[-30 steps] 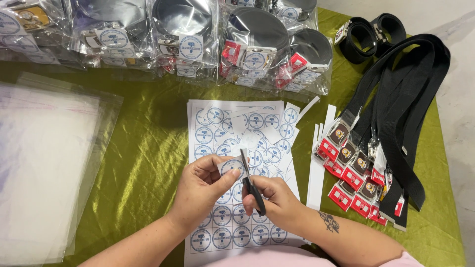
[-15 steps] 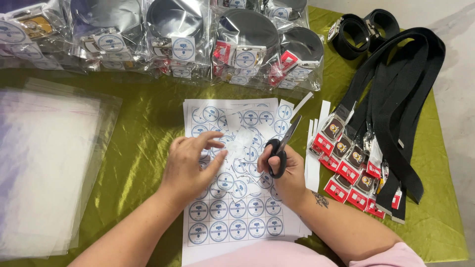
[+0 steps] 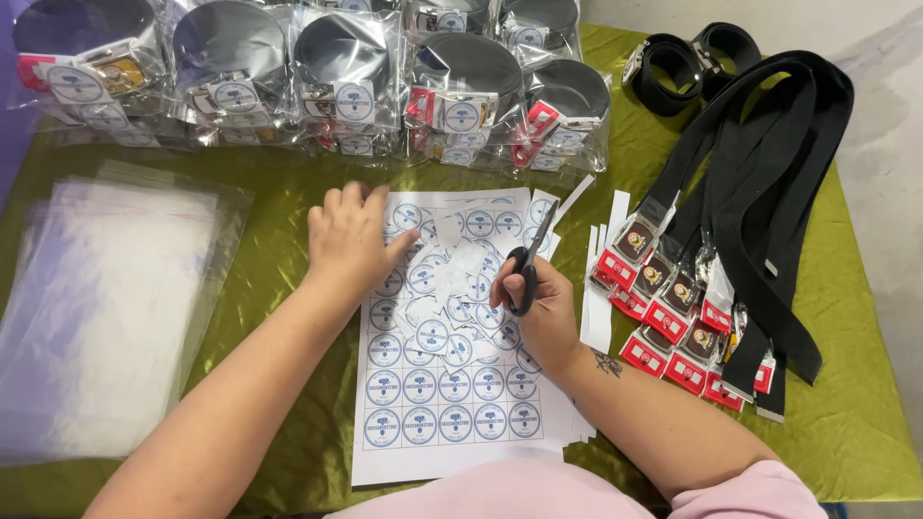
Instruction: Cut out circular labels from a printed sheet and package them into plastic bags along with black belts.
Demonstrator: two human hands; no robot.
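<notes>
We take the printed sheet of round labels [image 3: 452, 404] as our landmark, lying flat on the green cloth [image 3: 279, 207] in front of the person. The right hand [image 3: 540, 309] rests over the sheet's upper right part, its fingers closed through the handles of a pair of black scissors [image 3: 530, 261], whose blades look nearly closed and point up toward the sheet's top right corner. The left hand [image 3: 351, 238] lies palm down on the sheet's upper left edge, fingers loosely spread, holding nothing and simply pressing the paper. Between the two hands, on the upper middle of the sheet, sits a loose heap of cut-out labels [image 3: 452, 279]; the lower rows remain uncut. Just right of the sheet lie narrow white trimmings [image 3: 598, 288], and farther right a row of black belts with red-tagged buckles [image 3: 731, 240]. Above the sheet stand bagged coiled belts [image 3: 461, 91], and well to its left a stack of clear plastic bags [image 3: 106, 308]. We judge the work to be between cuts, with the labels partly cut out. A further cut would call for the left hand to grip and lift the paper so the blades can open around a fresh row.
</notes>
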